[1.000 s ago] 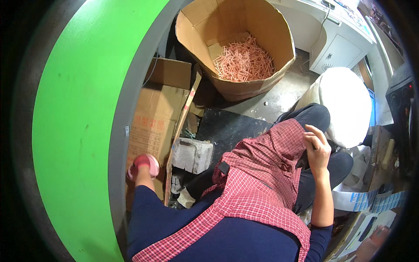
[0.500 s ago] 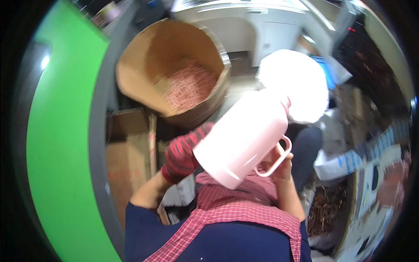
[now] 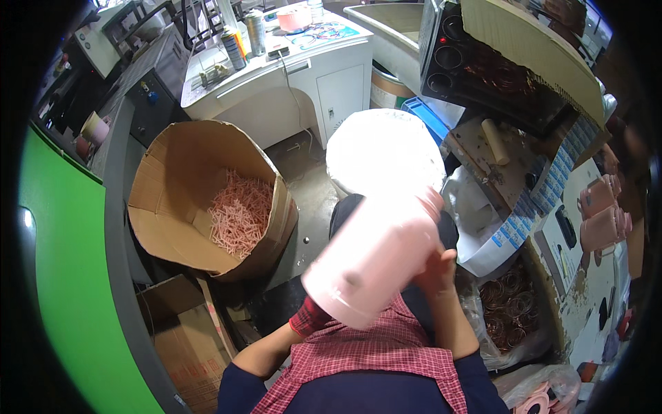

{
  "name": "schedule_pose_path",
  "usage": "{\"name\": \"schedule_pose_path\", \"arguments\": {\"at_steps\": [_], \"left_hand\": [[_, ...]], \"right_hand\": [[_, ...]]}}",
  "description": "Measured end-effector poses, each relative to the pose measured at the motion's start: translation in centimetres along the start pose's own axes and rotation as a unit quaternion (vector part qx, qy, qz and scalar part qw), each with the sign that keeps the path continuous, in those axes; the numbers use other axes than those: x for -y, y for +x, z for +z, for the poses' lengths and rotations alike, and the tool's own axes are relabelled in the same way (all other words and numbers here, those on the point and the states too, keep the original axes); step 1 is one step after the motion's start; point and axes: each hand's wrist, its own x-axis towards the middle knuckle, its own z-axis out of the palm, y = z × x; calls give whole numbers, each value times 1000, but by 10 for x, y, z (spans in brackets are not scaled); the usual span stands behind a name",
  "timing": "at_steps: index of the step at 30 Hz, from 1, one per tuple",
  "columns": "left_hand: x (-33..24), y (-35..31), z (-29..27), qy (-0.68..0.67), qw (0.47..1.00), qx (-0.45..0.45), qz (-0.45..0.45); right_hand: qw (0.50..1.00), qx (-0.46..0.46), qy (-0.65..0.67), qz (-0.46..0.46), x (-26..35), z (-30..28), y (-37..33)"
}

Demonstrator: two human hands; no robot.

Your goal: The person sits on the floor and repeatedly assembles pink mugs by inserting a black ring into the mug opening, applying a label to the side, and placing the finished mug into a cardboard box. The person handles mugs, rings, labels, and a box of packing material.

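A pink thermos jug (image 3: 376,259), slightly blurred, is tilted in front of me above my lap. Its narrow threaded neck points up and right, its wide base down and left. A round dark spot shows on its side near the base; no handle is visible on it now. My right hand (image 3: 436,268) is closed on the jug's right side, its fingers partly behind it. My left forearm, in a red and black oversleeve (image 3: 308,318), reaches behind the base. That hand's fingers are hidden. Just beyond the neck stands a bright white-lined round container (image 3: 386,148).
At left stands a large cardboard box (image 3: 165,200) with thin pink pieces (image 3: 241,210) inside. A white desk (image 3: 276,90) is at the back. On the right are pink jug parts (image 3: 601,214), a strip of blue-white labels (image 3: 545,193) and a bag of brown rings (image 3: 510,310).
The jug has turned about its length: its handle, seen earlier by my right hand, is out of sight, and the dark spot faces me. The view has shifted, showing more of the desk.
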Motion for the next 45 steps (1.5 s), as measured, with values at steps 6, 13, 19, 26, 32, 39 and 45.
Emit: {"name": "schedule_pose_path", "arguments": {"at_steps": [6,13,19,26,32,39,45], "left_hand": [[-100,21,-51,279,937,-127,169],[-124,26,-25,473,834,-82,273],[-115,16,-37,491,851,-69,174],[-80,-2,-72,320,935,-21,150],[-83,-39,-136,222,945,-207,125],[-145,-50,-204,287,889,-330,136],[-163,-13,-219,785,509,-323,143]], "right_hand": [[967,7,-254,34,-44,7,15],[938,125,-282,159,-86,40,12],[898,172,-372,157,-96,35,14],[871,276,-303,272,-90,23,57],[622,-60,-761,-174,-28,-115,235],[551,-111,-814,-149,-17,-161,260],[679,-44,-704,-204,37,-115,156]]}}
